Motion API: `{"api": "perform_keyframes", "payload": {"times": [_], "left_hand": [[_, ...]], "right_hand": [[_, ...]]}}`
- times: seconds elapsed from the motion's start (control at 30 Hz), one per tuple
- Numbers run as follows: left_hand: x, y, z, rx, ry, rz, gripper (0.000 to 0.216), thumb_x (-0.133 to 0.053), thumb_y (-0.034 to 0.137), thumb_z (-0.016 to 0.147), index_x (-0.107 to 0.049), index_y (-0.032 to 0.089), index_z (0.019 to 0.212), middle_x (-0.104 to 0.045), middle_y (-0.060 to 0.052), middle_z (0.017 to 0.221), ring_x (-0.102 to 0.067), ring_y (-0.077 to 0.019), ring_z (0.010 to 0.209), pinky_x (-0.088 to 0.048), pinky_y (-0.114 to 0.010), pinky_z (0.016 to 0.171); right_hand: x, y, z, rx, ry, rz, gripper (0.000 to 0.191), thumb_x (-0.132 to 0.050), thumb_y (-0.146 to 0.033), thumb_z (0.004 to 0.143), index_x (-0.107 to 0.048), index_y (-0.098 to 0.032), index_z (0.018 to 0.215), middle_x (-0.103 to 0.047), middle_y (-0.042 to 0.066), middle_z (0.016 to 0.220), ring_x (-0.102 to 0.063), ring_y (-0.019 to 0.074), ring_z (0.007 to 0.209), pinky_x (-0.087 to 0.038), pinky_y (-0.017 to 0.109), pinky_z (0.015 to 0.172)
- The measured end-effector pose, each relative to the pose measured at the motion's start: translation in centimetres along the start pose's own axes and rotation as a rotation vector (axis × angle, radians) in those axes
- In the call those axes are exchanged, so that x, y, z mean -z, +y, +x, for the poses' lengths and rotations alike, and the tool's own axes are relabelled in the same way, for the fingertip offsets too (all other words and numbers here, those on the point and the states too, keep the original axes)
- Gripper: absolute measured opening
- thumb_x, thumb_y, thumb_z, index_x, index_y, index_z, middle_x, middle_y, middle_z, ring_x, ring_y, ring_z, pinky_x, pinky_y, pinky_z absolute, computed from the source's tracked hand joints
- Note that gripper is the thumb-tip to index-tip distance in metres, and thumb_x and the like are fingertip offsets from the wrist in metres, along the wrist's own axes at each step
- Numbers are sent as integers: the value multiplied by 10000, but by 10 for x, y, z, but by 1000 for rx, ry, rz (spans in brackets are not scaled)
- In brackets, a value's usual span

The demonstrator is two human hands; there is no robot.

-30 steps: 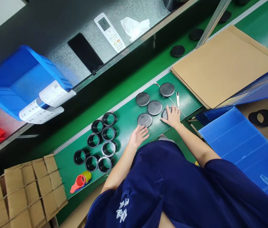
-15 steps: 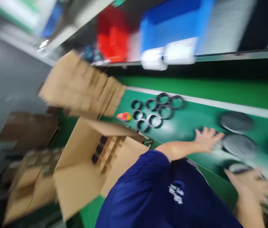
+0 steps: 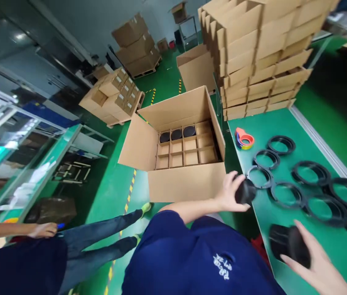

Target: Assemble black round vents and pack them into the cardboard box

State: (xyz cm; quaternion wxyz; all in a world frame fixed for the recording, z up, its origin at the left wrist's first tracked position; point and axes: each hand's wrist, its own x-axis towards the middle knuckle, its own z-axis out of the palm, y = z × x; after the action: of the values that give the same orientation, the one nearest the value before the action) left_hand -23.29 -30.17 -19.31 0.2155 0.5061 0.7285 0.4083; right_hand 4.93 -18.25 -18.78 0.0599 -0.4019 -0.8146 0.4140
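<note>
My left hand (image 3: pixel 227 196) grips a black round cylindrical part (image 3: pixel 246 191) near the table's edge, beside the open carton's near flap. In my right hand (image 3: pixel 322 260), over the green table, is another black cylindrical part (image 3: pixel 298 247) with a flat disc-like end, held between thumb and fingers. The open cardboard box (image 3: pixel 185 182) stands ahead with a cardboard divider grid (image 3: pixel 177 159) inside. Along its far row sit three black round parts (image 3: pixel 176 134), each in its own cell. Several black rings (image 3: pixel 286 194) lie on the table between and beyond my hands.
An orange tape dispenser (image 3: pixel 244 139) lies on the green table (image 3: pixel 262 213). Stacked cardboard dividers (image 3: pixel 253 53) rise at the table's far end. A co-worker (image 3: pixel 22 262) stands on the left by a shelving bench (image 3: pixel 50 164). Boxes on pallets (image 3: pixel 114 96) stand farther back.
The view has swung left from the bench and shelf to the open carton. Both hands, earlier spread at dark discs on the table, now each hold a black cylindrical part.
</note>
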Motion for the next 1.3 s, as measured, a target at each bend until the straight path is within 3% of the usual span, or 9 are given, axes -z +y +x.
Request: {"api": "perform_keyframes", "payload": {"times": [0.13, 0.23, 0.33, 0.47, 0.57, 0.8, 1.03, 1.2, 1.3], "left_hand": [[115, -103, 19, 357, 379, 102, 1066, -824, 401, 649, -325, 280, 1584, -183, -160, 1661, -217, -400, 1543, -248, -577, 1251], [194, -179, 35, 595, 533, 196, 1022, -819, 348, 659, -355, 253, 1564, -265, -174, 1617, -282, -401, 1513, -251, -561, 1246], [256, -241, 35, 745, 616, 278, 1008, -815, 347, 680, -338, 261, 1564, -316, -178, 1590, -331, -405, 1486, -296, -579, 1215], [302, -293, 2, 828, 677, 352, 996, -802, 383, 717, -304, 277, 1574, -303, -174, 1606, -328, -405, 1490, -332, -572, 1198], [314, -311, -28, 864, 682, 387, 1006, -787, 407, 739, -271, 271, 1592, -255, -172, 1635, -268, -401, 1523, -300, -563, 1223], [316, -336, -30, 999, 525, 368, 1039, -815, 439, 710, -306, 284, 1602, -188, -165, 1677, -244, -431, 1517, -293, -573, 1210], [335, -379, 5, 1066, 468, 430, 1051, -819, 503, 718, -311, 292, 1613, -153, -177, 1704, -200, -468, 1527, -185, -640, 1217], [348, -385, 24, 1113, 384, 401, 933, -817, 496, 767, -410, 229, 1562, -284, -215, 1661, -272, -456, 1514, -261, -631, 1196], [298, -358, 82, 990, 264, 297, 613, -724, 460, 896, -541, 209, 1425, -518, -152, 1503, -508, -355, 1361, -434, -584, 1111]], "right_hand": [[-84, -130, 111, 345, -303, -8, 1087, -703, -561, 689, -240, -313, 1641, -451, 165, 1542, -421, 429, 1453, -379, 655, 1184], [-181, -237, 228, 405, -118, -52, 1099, -709, -524, 709, -201, -244, 1642, -401, 219, 1529, -410, 498, 1409, -381, 735, 1095], [-262, -309, 359, 234, 61, -114, 1118, -732, -540, 704, -219, -145, 1615, -334, 306, 1526, -373, 556, 1373, -384, 759, 1021], [-316, -338, 500, 151, 117, -237, 1165, -742, -664, 686, -249, -100, 1577, -239, 350, 1561, -343, 553, 1368, -295, 788, 1051], [-332, -320, 551, 115, 32, -341, 1176, -726, -776, 664, -352, -76, 1533, -223, 355, 1579, -286, 579, 1395, -225, 804, 1073], [-352, -242, 575, 347, 19, -90, 1080, -450, -873, 850, -450, -4, 1491, -130, 348, 1649, -15, 517, 1516, 133, 726, 1127], [-357, -241, 575, 409, 49, -45, 866, -463, -718, 942, -411, -98, 1545, -112, 226, 1694, 12, 452, 1546, 195, 705, 1142], [-358, -277, 522, 296, 188, -141, 778, -492, -521, 974, -393, -12, 1554, -221, 324, 1633, -168, 448, 1518, -63, 695, 1200], [-321, -303, 421, 296, 70, -154, 527, -470, -359, 987, -531, -124, 1455, -460, 226, 1523, -429, 372, 1387, -336, 607, 1165]]}}
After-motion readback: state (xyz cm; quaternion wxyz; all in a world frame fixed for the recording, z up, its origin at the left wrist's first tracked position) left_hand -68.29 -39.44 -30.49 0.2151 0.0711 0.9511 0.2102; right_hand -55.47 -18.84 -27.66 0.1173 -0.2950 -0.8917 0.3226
